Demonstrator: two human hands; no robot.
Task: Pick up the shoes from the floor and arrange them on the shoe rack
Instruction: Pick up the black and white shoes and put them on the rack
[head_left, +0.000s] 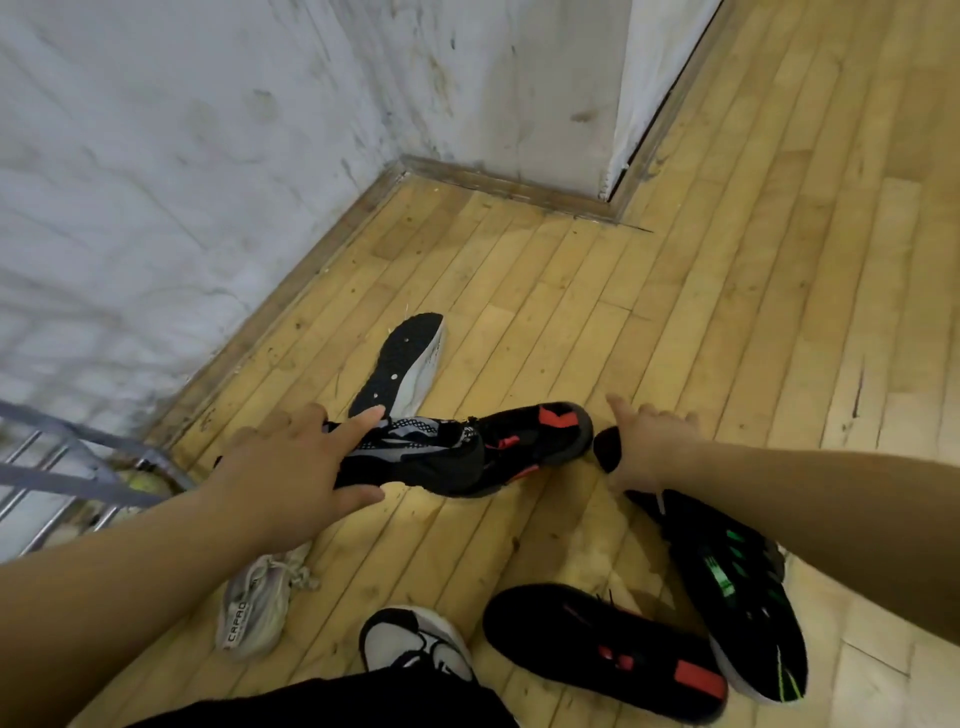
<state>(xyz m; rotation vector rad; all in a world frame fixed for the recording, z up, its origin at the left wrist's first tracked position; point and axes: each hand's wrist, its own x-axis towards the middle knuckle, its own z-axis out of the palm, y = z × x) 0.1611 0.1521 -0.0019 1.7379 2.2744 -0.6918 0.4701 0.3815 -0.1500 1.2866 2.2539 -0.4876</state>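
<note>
My left hand (291, 467) grips a black shoe with a grey and white pattern (415, 452), fingers over its top and thumb underneath. Right behind it lies a black shoe with red marks (540, 436); whether the two touch is unclear. My right hand (649, 441) holds a black shoe with green marks (737, 582) by its upper end, index finger stretched out; the shoe hangs down to the right. The grey metal bars of the shoe rack (78, 467) show at the left edge, by the wall.
On the wooden floor (571, 312) a shoe lies sole-up (405, 364) toward the corner. A grey-white shoe (254, 608), a white and black shoe (415, 649) and a second black and red shoe (602, 654) lie near me. White walls (156, 156) meet at the corner.
</note>
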